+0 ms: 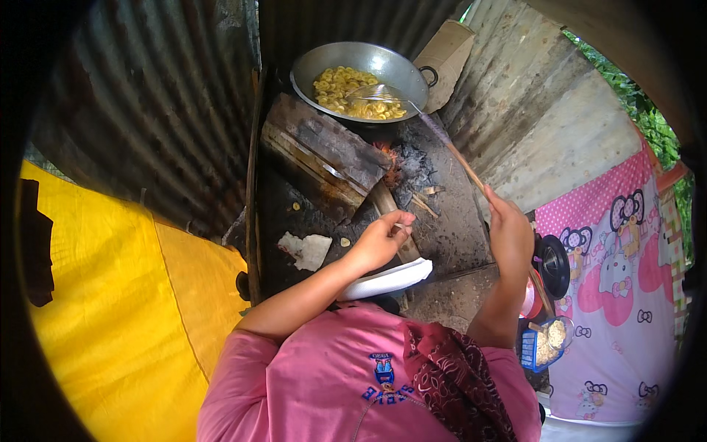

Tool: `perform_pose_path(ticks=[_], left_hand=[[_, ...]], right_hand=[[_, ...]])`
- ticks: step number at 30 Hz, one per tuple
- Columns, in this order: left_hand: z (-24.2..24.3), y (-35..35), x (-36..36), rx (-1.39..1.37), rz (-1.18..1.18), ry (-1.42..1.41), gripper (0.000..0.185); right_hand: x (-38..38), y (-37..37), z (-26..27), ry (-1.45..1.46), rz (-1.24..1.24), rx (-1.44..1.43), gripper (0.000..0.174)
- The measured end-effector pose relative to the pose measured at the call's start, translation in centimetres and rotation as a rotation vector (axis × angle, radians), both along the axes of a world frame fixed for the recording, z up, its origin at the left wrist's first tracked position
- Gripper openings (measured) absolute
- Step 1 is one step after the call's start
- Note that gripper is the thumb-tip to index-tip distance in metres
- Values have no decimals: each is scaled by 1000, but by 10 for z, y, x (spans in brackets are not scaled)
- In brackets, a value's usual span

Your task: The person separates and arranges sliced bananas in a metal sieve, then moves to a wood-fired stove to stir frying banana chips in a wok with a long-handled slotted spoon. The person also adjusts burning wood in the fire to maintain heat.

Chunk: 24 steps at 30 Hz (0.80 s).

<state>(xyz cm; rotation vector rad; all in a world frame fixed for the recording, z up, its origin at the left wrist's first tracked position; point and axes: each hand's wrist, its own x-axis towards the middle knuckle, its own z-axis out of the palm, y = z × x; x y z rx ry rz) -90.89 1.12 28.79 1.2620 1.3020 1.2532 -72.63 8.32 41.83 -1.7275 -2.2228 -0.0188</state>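
My right hand (505, 226) grips the long wooden handle of a wire skimmer (381, 93), whose head rests among yellow sliced pieces (339, 83) in a large metal wok (386, 61). The slices look like banana chips frying in oil. My left hand (386, 237) hovers over the hearth, nearer to my body, with its fingers curled towards the thumb. Whether something small is pinched there is unclear. Just below that hand lies a white, curved, padded-looking object (386, 282), partly hidden by my forearm.
Embers (392, 166) glow below the wok beside a sooty metal sheet (326, 154). A firewood plank (395, 215) extends from the fire towards me. Corrugated metal walls (165, 110) enclose the hearth. At right, a blue basket (533, 351) stands near pale slices and a black lid (553, 267).
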Motion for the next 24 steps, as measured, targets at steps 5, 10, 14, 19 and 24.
perform_pose_path(ticks=[5, 10, 14, 19, 24], left_hand=[[6, 3, 10, 24, -83, 32, 26], [12, 3, 7, -97, -80, 0, 27], [12, 5, 11, 71, -89, 27, 27], [10, 4, 8, 58, -82, 15, 26], [11, 7, 3, 53, -58, 28, 26]], right_hand=[[-7, 18, -10, 4, 244, 111, 32], [-5, 26, -13, -20, -69, -14, 32], [-13, 31, -11, -51, 130, 83, 32], [-16, 33, -10, 4, 68, 65, 29], [-10, 26, -15, -47, 58, 34, 30]])
